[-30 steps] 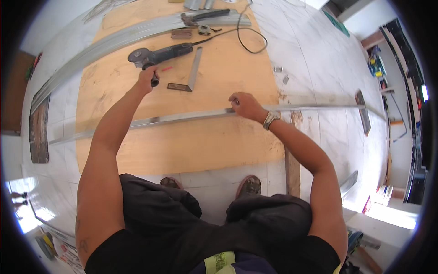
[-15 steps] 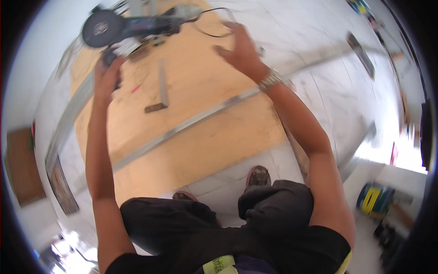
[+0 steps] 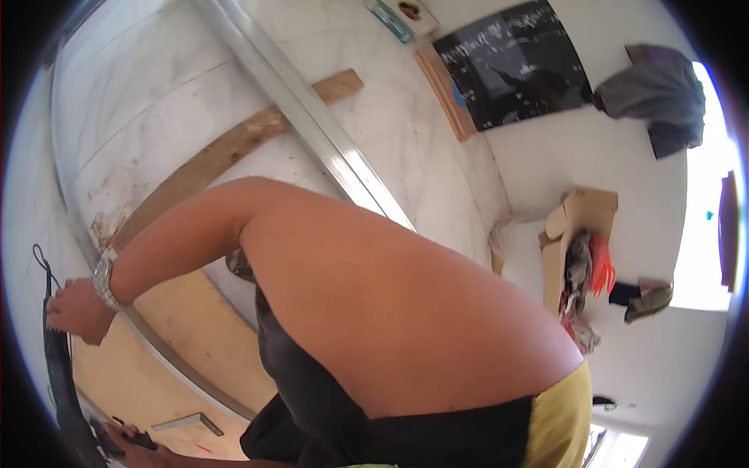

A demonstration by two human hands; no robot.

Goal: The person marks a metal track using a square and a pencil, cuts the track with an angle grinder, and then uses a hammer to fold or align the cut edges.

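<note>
An angle grinder shows at the lower left rim, bent by the lens. My right hand, with a metal watch at the wrist, is closed around its rear body near the cord. Lower down, my left hand is wrapped round the black side handle. The grinder's disc is cut off by the edge. Beside the left hand a try square and a pink marker lie on the wooden board. A long metal bar crosses that board.
A long metal channel lies on the tiled floor across a wood strip. Against the wall stand a black panel and a cardboard box with cloths. Grey clothing hangs by the bright window.
The view has swung to the right, putting the board and grinder at the lower left. My right hand, open before, has closed on the grinder; my left still grips its handle.
</note>
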